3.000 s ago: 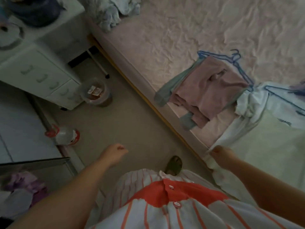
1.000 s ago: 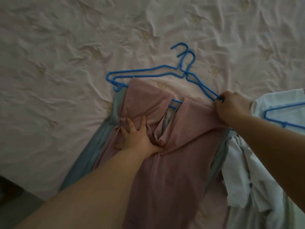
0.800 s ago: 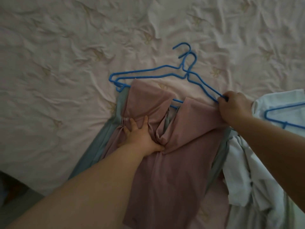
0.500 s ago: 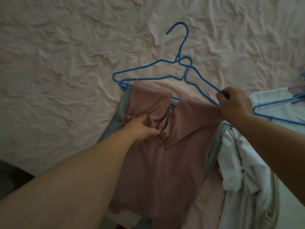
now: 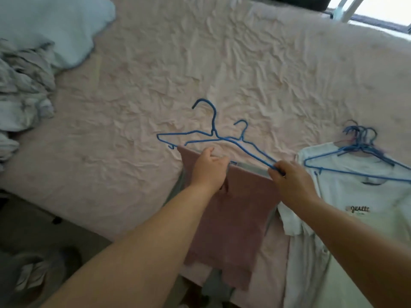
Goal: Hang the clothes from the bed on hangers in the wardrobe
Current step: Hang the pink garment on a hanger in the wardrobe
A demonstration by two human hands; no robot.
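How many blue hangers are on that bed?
At least 5: two blue hangers held together by the right hand above the pink garment, and a bunch of roughly three or more on the white T-shirt; overlapping hides some.

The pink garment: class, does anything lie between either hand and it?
Nothing visible does. The left hand already grips the pink garment's top edge. The right hand holds two blue hangers just above that edge, with no other item between.

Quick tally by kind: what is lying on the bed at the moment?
Blue hangers in the hands: 2
Blue hangers, bunch on the white T-shirt: count unclear
Pink garment: 1
White T-shirt: 1
Crumpled laundry pile: 1
Total: 5, plus the bunch
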